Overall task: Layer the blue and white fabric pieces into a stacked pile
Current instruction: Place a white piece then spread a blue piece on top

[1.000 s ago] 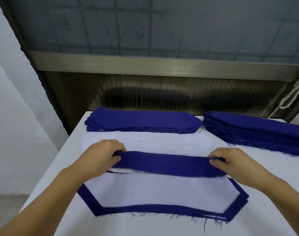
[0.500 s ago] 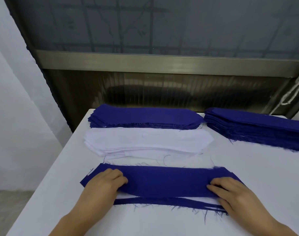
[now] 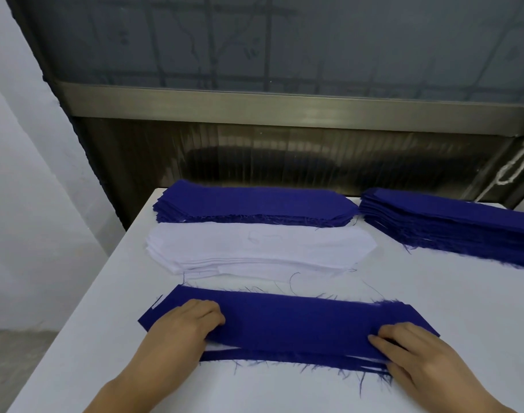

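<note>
While both hands are pressing flat, the left hand [image 3: 184,324] and right hand [image 3: 415,350] are resting with relaxed, ungrasping fingers on opposite ends of the folded blue piece [image 3: 287,326], which is lying between them on the white table [image 3: 284,389]. Just beyond the fingertips is sitting the white stack [image 3: 254,248]; farther beyond, the blue stack [image 3: 254,204]; beyond the right hand, a second blue stack [image 3: 451,225].

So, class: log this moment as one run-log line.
left hand: pressing | right hand: pressing | top blue piece: flat on near pile | white stack: untouched
</note>
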`<action>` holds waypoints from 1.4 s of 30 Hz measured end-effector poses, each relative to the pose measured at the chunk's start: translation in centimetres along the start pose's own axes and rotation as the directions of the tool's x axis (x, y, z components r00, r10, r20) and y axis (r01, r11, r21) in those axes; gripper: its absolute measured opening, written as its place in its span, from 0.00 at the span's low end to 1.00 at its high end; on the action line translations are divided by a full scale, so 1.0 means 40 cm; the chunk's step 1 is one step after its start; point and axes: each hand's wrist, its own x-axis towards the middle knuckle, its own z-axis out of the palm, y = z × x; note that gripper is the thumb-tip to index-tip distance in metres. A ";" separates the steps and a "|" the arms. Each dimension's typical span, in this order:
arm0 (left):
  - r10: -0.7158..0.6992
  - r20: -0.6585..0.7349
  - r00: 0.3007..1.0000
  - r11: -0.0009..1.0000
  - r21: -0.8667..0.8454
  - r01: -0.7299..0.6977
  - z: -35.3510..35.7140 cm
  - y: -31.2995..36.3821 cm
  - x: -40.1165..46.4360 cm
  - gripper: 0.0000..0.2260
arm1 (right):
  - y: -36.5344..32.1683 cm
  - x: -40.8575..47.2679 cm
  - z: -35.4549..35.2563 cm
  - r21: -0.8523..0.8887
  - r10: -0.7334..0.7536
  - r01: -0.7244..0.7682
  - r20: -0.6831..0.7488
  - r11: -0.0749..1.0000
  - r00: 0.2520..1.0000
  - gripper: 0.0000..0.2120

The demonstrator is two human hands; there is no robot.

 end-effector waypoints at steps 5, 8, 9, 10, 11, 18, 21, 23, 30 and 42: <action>-0.153 0.214 0.965 0.985 -0.046 0.166 -0.019 -0.018 -0.022 0.20 | 0.038 -0.008 -0.032 0.021 0.136 -0.137 0.020 0.990 0.990 0.30; -0.158 0.215 0.964 0.982 -0.073 0.177 -0.013 -0.077 -0.021 0.24 | 0.068 0.007 -0.043 -0.008 0.237 -0.237 0.050 0.972 0.970 0.30; -0.166 0.236 0.957 0.982 -0.050 0.183 -0.030 -0.077 -0.007 0.23 | 0.077 0.022 -0.043 -0.031 0.262 -0.260 0.069 0.965 0.963 0.30; -0.166 0.210 0.964 0.984 -0.027 0.175 -0.029 -0.087 0.014 0.20 | 0.084 0.043 -0.044 -0.042 0.288 -0.285 0.090 0.957 0.953 0.28; -0.198 0.183 0.963 0.979 0.001 0.201 -0.042 -0.082 0.039 0.17 | 0.090 0.067 -0.041 -0.035 0.306 -0.304 0.107 0.952 0.946 0.24; -0.169 -0.085 0.982 0.986 -0.019 0.168 -0.017 -0.046 0.315 0.07 | 0.130 0.367 0.064 0.187 0.382 -0.413 0.178 0.892 0.907 0.09; -0.195 -0.145 0.970 0.980 -0.075 0.185 -0.006 -0.053 0.435 0.09 | 0.167 0.492 0.128 0.252 0.450 -0.502 0.239 0.827 0.861 0.12; -0.222 -0.150 0.963 0.972 -0.106 0.208 0.003 -0.066 0.499 0.09 | 0.192 0.541 0.162 0.263 0.486 -0.550 0.273 0.792 0.830 0.11; -0.292 0.020 0.956 0.949 -0.120 0.292 0.047 -0.117 0.596 0.15 | 0.245 0.573 0.235 0.250 0.500 -0.607 0.382 0.754 0.777 0.06; -0.308 0.080 0.948 0.945 -0.094 0.315 0.035 -0.118 0.630 0.16 | 0.285 0.623 0.229 0.353 0.482 -0.685 0.511 0.637 0.712 0.13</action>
